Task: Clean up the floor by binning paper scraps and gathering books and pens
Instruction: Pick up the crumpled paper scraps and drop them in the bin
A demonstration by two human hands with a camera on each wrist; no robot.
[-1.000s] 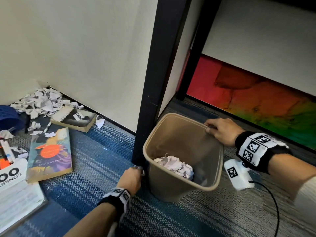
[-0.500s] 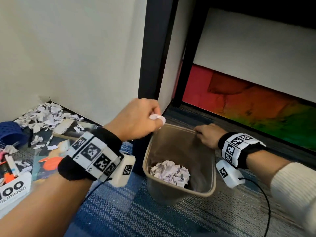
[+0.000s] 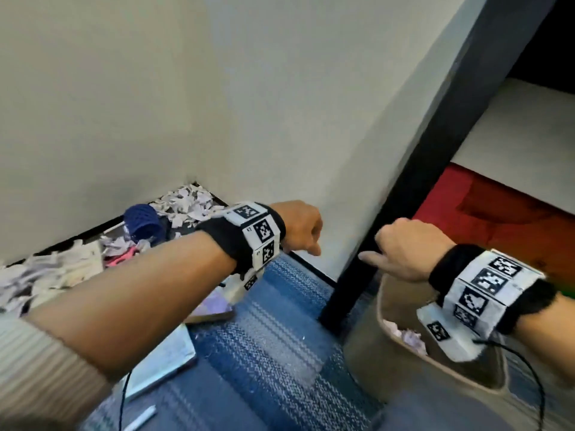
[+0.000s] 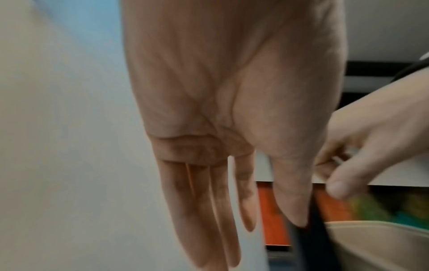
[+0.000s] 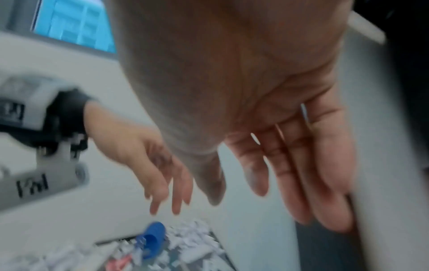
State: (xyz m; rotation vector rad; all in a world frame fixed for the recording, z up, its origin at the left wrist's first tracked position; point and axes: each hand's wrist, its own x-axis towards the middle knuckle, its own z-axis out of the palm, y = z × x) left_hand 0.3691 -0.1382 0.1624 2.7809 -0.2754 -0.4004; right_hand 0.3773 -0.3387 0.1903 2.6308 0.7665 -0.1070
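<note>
Above bin, left hand and right hand hang empty, fingers loosely spread.

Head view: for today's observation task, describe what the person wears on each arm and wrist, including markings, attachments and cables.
Each wrist carries a black band faced with white panels printed with black square-code markers; the right band matches. Under each hangs a white camera block, also marked, with a thin black cable trailing from it. Cream ribbed sleeves are pushed up the forearms. The left hand and right hand are bare.
</note>
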